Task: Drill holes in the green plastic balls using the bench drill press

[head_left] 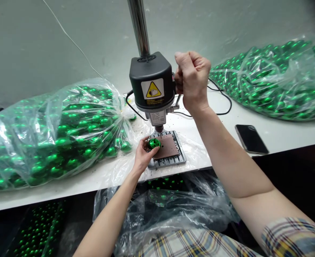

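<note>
Green ball (pixel 154 143) sits pinched between the thumb and fingertips of the left hand (pixel 143 156), at the left edge of the drill press's slotted base plate (pixel 168 149). Taking that plate as the landmark: the ball lies just left of the brown pad (pixel 169 145) on its middle, and a little left of and below the bit (pixel 159 129), which hangs over the plate's far part without touching the ball. The ball is round, so it has no long axis to speak of; its shiny face looks up toward the camera. The left hand is plainly the nearer one, closed around the ball.

The right hand (pixel 191 80) is well above the plate and to its right, closed in a fist around the feed lever (pixel 178 101) beside the black motor head (pixel 151 82).

Left of the plate lies a clear bag of green balls (pixel 53 135); another bag (pixel 275 78) lies far to the right. A black phone (pixel 251 139) rests on the white bench (pixel 280 134) right of the plate, and a crumpled bag (pixel 168 203) hangs below it.
</note>
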### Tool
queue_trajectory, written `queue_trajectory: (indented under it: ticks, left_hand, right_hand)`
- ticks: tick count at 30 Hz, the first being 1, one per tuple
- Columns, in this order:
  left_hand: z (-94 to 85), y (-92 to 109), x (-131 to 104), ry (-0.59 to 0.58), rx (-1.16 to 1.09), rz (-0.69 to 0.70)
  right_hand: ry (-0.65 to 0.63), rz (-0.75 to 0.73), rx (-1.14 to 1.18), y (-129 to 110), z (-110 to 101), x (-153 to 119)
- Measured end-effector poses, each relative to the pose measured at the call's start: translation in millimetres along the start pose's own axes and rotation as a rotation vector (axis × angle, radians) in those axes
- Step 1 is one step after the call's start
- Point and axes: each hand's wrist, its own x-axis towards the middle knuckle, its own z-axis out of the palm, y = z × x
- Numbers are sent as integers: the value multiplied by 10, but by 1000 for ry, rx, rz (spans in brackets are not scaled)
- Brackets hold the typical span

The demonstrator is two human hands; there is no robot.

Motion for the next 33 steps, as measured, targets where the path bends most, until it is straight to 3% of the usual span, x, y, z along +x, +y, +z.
queue_trajectory:
  ticks: [8, 16, 26, 33]
  left_hand:
    - [90, -21, 128, -54, 66, 39]
    - [227, 30, 66, -64, 188, 107]
    - [299, -141, 51, -26, 261, 151]
    - [282, -205, 56, -25, 231, 164]
  right_hand:
    - [17, 21, -54, -18, 10, -4]
    - [4, 8, -102, 3, 3, 2]
    - [-20, 45, -87, -59, 3, -18]
    - [-6, -149, -113, -87, -100, -337]
